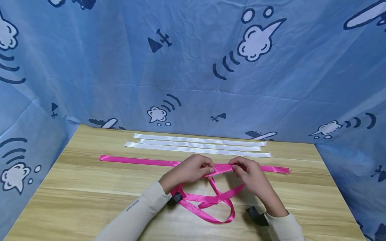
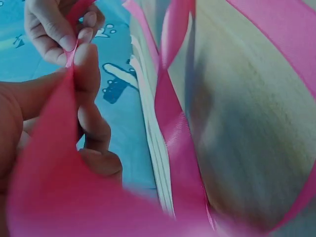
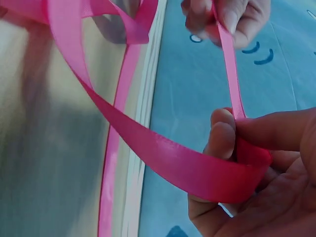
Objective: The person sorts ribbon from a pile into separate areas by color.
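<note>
A long pink satin ribbon point(image 1: 223, 169) stretches between the two hands, raised over the table. My left hand point(image 1: 194, 168) pinches it between thumb and forefinger; my right hand point(image 1: 248, 174) pinches it a short way to the right. In the right wrist view the ribbon point(image 3: 197, 170) loops round past the right fingers and hangs down toward the table. Loose coils of it point(image 1: 211, 199) lie between the forearms, partly hidden by the left wrist. Behind the hands, a separate straight pink ribbon strip point(image 1: 135, 160) lies flat across the table, its middle overlapped by the hands.
Three white ribbon strips point(image 1: 196, 147) lie side by side at the back of the wooden table point(image 1: 75, 187). A blue patterned cloth point(image 1: 193, 67) hangs behind and at both sides. Black wrist devices point(image 1: 257, 216) sit beside the sleeves.
</note>
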{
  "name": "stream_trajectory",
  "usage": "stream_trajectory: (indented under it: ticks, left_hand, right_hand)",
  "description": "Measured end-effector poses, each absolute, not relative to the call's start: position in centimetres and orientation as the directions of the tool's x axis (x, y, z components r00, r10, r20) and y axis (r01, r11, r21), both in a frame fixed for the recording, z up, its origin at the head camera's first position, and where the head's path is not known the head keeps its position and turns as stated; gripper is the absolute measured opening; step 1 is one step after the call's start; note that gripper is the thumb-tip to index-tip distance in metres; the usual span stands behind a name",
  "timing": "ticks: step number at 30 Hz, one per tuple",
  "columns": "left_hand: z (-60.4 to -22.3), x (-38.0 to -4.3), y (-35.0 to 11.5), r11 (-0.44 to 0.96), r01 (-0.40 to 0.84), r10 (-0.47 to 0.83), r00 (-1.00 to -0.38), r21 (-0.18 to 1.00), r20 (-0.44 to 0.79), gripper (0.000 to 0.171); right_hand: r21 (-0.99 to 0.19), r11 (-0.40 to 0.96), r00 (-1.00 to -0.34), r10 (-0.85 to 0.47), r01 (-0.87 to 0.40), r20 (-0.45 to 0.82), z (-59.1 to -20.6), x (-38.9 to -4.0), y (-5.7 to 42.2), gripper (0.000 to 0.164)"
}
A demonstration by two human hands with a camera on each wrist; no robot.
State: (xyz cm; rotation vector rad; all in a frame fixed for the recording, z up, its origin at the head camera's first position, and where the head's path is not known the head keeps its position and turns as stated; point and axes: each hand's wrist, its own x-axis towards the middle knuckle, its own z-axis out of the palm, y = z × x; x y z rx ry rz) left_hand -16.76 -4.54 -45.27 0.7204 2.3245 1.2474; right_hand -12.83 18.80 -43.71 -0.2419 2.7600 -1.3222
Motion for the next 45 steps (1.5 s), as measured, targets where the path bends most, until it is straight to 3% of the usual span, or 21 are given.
stream_trajectory:
  ticks: [12, 34, 45]
  left_hand:
    - [-45.4, -15.9, -7.2, 0.393, 0.134, 0.599, -0.788, 0.910, -0.142, 0.011]
    - [-43.7, -14.5, -14.5, 0.365, 0.074, 0.494, -0.860, 0.928, -0.126, 0.016]
    - [-45.4, -14.0, -16.3, 0.427, 0.076, 0.486, -0.860, 0.901, -0.158, 0.015]
  right_hand:
    - [-0.790, 0.610, -0.991, -0.128, -0.052, -0.034, -43.4, -12.4, 20.5, 0.017]
    - [-0.845, 0.528, -0.990, -0.041, 0.091, -0.132, -42.3, -11.7, 24.1, 0.021]
    - [-0.846, 0.529, -0.981, -0.124, 0.062, -0.149, -43.6, -11.3, 23.7, 0.017]
